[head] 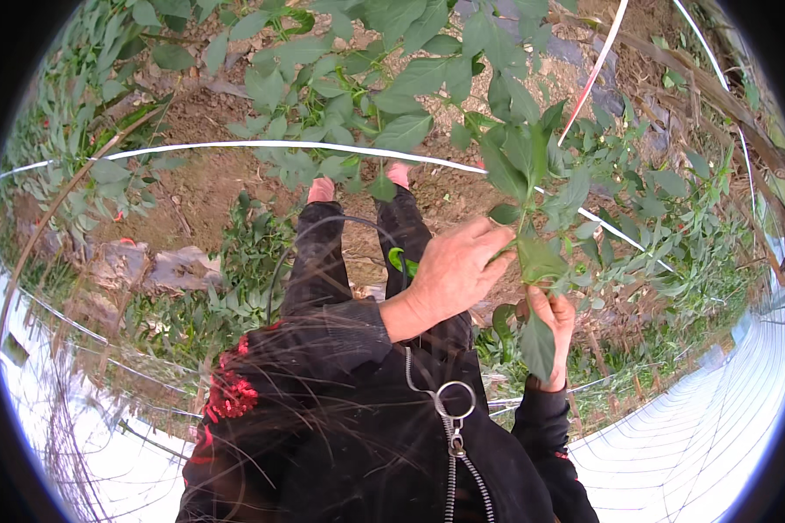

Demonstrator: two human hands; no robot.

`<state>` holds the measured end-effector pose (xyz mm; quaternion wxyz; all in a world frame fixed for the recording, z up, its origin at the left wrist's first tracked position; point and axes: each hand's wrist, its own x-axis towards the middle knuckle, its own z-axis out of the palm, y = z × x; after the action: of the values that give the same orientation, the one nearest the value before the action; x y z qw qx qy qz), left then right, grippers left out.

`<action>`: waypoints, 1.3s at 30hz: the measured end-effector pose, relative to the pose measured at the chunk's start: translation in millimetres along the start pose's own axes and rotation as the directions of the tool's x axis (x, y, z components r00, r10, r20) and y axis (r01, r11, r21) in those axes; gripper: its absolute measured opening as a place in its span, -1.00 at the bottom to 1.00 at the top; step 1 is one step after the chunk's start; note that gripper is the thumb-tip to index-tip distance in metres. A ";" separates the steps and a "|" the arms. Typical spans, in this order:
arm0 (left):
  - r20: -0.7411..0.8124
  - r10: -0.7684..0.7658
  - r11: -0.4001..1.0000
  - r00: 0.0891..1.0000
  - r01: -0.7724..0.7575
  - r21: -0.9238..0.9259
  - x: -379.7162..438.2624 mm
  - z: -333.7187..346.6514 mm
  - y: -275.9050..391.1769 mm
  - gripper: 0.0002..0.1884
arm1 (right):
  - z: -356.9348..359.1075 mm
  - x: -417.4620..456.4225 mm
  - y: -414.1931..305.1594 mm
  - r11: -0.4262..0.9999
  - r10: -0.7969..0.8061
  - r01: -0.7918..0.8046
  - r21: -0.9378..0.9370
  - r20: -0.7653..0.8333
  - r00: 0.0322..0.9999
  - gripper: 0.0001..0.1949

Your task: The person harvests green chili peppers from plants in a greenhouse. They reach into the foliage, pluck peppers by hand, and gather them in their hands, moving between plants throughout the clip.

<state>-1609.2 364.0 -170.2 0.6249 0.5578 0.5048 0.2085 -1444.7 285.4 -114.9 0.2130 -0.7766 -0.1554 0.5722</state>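
My left hand (458,271) reaches across in front of my body, thumb and fingers pinching a stem of a pepper plant (520,163). Just below and to the right, my right hand (553,317) has its fingertips closed on the same leafy shoot, under a broad leaf (541,261). Another leaf (538,346) hangs over part of that hand. A curved dark green pepper (502,323) shows beside the right fingers; whether they touch it is unclear. Nearer my legs, a bright green chili pepper (400,261) lies beside a thin dark hoop (337,219), perhaps a handle.
A white cord (288,144) runs across the plants in front of me. A red-and-white strap (592,85) slants down at upper right. A bent cane (59,196) arches at left. Plastic mulch film (150,265) lies on the soil. Wire-lined white sheeting (687,425) rises behind.
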 end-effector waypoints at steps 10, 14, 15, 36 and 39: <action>0.412 -0.365 0.734 0.835 0.531 -0.424 -7.4 -44.6 -18.1 -0.77 | 63.1 19.8 -36.3 0.721 -0.351 0.467 -0.513 0.311 0.883 -0.81; 0.472 -0.047 0.885 0.881 0.256 -0.389 -18.6 -62.0 -26.4 -0.77 | 59.2 15.7 -64.0 0.547 -0.320 0.620 -0.562 0.544 0.776 -0.88; 0.565 -0.011 0.903 0.825 0.251 -0.349 -23.6 -68.3 -20.2 -0.76 | 53.3 13.5 -71.3 0.562 -0.305 0.655 -0.505 0.610 0.732 -0.88; 0.064 -0.068 0.951 0.996 0.084 -0.297 -56.2 -44.1 -74.8 -0.61 | 156.1 27.6 17.1 0.860 -0.033 0.088 0.502 -0.118 0.992 -0.65; 0.076 -0.178 0.944 0.981 0.192 -0.269 -59.3 -48.1 -92.6 -0.48 | 172.8 33.5 10.9 0.848 -0.046 0.036 0.528 0.005 0.999 -0.65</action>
<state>-1702.7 311.6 -224.3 0.7258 0.4209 0.5049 0.2028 -1599.8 318.7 -192.0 0.4288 -0.6797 -0.0106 0.5949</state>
